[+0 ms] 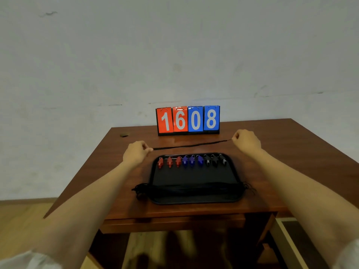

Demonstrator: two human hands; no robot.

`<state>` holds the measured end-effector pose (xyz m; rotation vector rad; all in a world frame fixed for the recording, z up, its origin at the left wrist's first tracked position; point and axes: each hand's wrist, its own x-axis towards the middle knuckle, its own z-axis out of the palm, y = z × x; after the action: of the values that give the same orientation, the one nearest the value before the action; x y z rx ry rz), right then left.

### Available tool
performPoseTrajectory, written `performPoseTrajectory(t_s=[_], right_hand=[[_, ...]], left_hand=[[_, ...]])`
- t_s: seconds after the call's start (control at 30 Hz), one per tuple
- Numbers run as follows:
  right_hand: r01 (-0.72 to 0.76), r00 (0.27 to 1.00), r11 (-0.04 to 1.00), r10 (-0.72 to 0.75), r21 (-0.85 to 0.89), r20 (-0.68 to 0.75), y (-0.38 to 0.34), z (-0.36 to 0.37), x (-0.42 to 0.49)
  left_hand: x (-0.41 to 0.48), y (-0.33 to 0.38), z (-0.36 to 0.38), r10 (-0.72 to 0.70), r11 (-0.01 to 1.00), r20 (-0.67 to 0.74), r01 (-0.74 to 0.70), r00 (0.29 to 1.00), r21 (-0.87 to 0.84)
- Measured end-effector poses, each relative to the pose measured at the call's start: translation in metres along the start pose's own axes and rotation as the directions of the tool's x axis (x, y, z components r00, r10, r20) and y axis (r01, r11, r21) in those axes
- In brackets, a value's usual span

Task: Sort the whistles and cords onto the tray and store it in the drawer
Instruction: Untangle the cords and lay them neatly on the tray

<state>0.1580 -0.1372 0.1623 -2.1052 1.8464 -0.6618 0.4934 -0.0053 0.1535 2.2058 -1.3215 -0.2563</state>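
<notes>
Floor point(19, 214): light wood, low on the left.
Wall point(77, 55): pale and plain, with a few small marks.
Table point(291, 162): dark brown wood, pushed up to the wall.
Brown lump point(124, 135): a small thing at the far left of the table; too blurry to tell what it is.
Score board point(188, 120): stands at the back of the table and shows 1 and 6 in red, 0 and 8 in blue.
Tray point(194, 177): black, flat on the table, near the front edge.
Red whistles point(170, 162): 3 in the tray's far row, on the left.
Blue whistles point(192, 160): 3 in the middle of the row.
Black whistles point(214, 161): 3 on the right.
Pile of cords point(186, 189): black, lying across the near part of the tray, ends hanging over both sides.
Left hand point(136, 153): fingers curled in, tips pinching 1 end of a cord.
Cord point(190, 146): black, pulled straight between both hands, just behind the tray.
Right hand point(247, 141): fingers curled in, tips pinching the other end.
</notes>
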Motion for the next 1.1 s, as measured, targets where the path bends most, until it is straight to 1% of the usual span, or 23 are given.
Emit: performPoseTrajectory(t_s=[0.1,0.27,0.4,0.53,0.63,0.87,1.1], right_hand=[[-0.016,0.999,1.000,0.017,-0.022,0.051,0.016,0.009,-0.009],[-0.055,0.992,0.997,0.062,-0.063,0.114,0.034,0.024,-0.027],[-0.101,0.980,0.993,0.111,-0.069,0.167,0.045,0.032,-0.043],[-0.126,0.966,0.989,0.139,-0.071,0.217,0.055,0.036,-0.052],[-0.118,0.960,0.991,0.130,-0.063,0.246,0.061,0.038,-0.056],[-0.127,0.923,0.990,0.141,-0.061,0.358,0.069,0.040,-0.062],[-0.111,0.915,0.990,0.138,-0.091,0.378,0.073,0.041,-0.063]], left_hand=[[-0.009,-0.009,0.013,-0.028,0.998,0.040,0.026,0.999,0.053],[-0.018,-0.020,0.033,-0.049,0.995,0.136,0.036,0.989,0.095],[-0.027,-0.028,0.043,-0.088,0.993,0.152,0.075,0.984,0.089],[-0.033,-0.041,0.050,-0.088,0.995,0.185,0.076,0.979,0.069],[-0.037,-0.047,0.054,-0.078,0.995,0.192,0.066,0.978,0.068],[-0.046,-0.049,0.058,-0.082,0.985,0.214,0.046,0.973,0.168],[-0.049,-0.052,0.065,-0.038,0.962,0.169,-0.009,0.985,0.273]])
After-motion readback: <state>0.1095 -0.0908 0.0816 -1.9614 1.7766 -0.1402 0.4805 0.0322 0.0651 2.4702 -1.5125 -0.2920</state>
